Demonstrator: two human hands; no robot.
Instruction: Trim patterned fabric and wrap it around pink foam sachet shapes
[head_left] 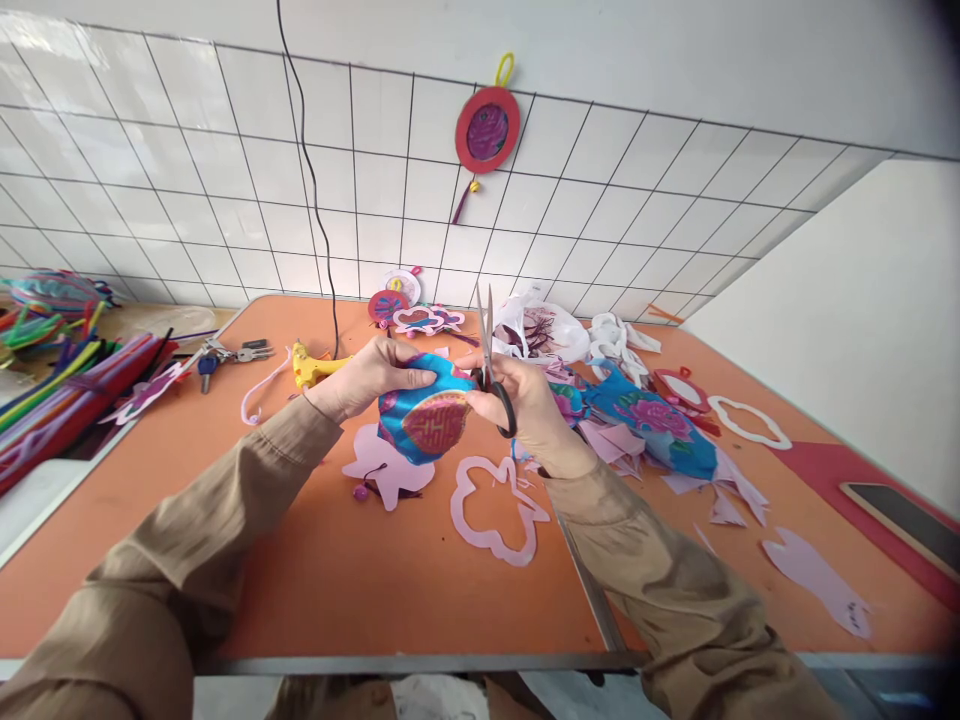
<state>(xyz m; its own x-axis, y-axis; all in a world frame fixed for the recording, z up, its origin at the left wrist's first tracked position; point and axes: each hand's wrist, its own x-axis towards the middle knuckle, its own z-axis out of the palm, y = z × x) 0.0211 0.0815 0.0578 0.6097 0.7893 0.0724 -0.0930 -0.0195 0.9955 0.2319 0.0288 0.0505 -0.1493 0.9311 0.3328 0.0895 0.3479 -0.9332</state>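
Note:
Above the middle of the orange table, my left hand (382,378) pinches the upper left edge of a shiny blue cloth piece (431,415) with a red and gold pattern. My right hand (525,405) holds black-handled scissors (487,350), their blades pointing up and slightly apart. Its fingertips also touch the cloth's right edge. Below the cloth lies a pink paper shape (386,465) with a purple bead (360,493) on a cord. A pink flower-shaped paper frame (499,550) lies to the right of it.
A yellow glue gun (315,368), keys (251,350) and colourful pipe cleaners (82,390) are at the left. Blue floral cloth (660,420), paper scraps and a phone-like dark object (904,520) lie right. A round red ornament (487,130) hangs on the tiled wall.

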